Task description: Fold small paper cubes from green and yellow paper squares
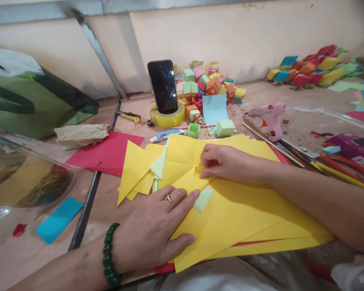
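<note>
A creased sheet of yellow paper (182,155) lies on a stack of larger yellow sheets (239,214). My left hand (160,222), with a ring and a green bead bracelet, rests on the paper with its fingers stretched out. Curled fingers of my right hand (215,159) pinch a folded part of the creased sheet near its middle. A small pale green piece of paper (204,199) lies just below the fold. Cut yellow pieces (136,167) lie to the left of the stack.
A phone (163,87) stands in a tape roll (169,117) at the back, beside a heap of small paper boxes (214,85). At right are a pink glue gun (271,119) and several tools. A red sheet (104,153) and a plastic container (27,173) lie at left.
</note>
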The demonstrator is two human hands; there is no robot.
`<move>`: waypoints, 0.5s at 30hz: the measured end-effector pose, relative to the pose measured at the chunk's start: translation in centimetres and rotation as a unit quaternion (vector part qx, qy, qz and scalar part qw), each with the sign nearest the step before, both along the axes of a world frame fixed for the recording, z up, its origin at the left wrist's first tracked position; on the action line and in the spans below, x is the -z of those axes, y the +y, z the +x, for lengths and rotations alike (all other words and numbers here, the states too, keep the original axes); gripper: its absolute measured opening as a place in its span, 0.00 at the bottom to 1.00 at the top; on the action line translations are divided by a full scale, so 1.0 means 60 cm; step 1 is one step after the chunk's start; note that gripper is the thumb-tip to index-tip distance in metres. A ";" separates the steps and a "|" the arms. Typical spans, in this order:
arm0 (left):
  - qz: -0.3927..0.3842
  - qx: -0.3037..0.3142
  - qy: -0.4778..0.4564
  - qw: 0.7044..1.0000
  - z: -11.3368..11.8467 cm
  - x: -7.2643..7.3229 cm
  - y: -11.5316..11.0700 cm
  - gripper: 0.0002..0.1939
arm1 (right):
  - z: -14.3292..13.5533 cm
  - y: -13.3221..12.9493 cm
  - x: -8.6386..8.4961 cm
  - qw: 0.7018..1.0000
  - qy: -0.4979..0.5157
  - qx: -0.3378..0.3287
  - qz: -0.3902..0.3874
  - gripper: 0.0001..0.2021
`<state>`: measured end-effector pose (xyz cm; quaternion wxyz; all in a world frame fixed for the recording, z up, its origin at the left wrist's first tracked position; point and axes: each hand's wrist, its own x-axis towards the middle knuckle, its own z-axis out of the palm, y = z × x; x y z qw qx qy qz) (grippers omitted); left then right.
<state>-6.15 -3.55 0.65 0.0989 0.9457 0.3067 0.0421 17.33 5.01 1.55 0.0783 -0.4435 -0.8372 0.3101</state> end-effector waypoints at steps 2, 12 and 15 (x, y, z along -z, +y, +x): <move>-0.001 -0.005 0.005 1.000 0.002 0.001 0.001 0.32 | -0.002 -0.002 -0.004 1.000 -0.007 0.008 -0.014 0.11; -0.018 -0.010 0.010 1.000 0.006 -0.004 0.004 0.31 | -0.002 -0.001 -0.008 0.999 -0.033 0.035 -0.008 0.10; -0.026 -0.014 0.015 0.999 0.007 -0.005 0.005 0.31 | 0.000 0.001 -0.007 0.999 -0.025 0.026 -0.009 0.10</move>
